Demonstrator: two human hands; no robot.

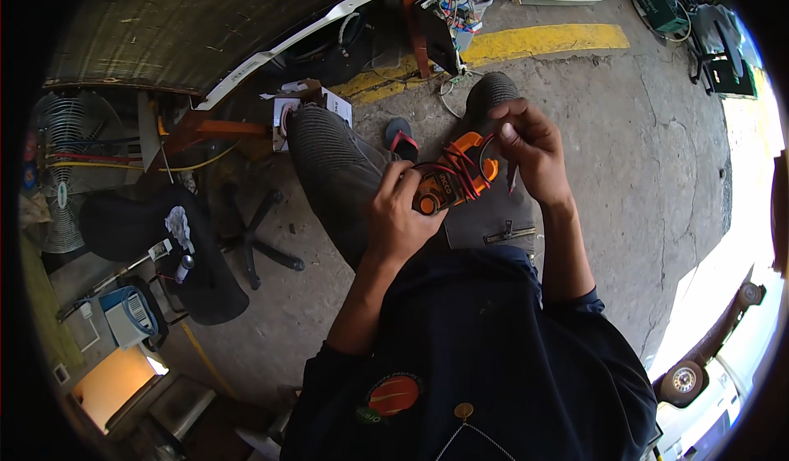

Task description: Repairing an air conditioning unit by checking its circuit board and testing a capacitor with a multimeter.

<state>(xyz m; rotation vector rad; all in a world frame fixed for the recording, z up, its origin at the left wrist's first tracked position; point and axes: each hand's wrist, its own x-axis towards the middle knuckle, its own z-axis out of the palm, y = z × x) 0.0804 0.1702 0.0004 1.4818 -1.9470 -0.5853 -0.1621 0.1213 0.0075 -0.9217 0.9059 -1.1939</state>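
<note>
Gripping orange-black plastic clamp meter [450,183] w/ closed fingers, left hand [400,214] over lap; right hand [530,150] pinches its red-black leads [462,169]. Black swivel chair [185,243] left, cracked concrete floor [641,149] beyond.

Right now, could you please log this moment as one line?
left hand: grips orange clamp meter | right hand: pinches its lead wires | seated, concrete floor
</note>
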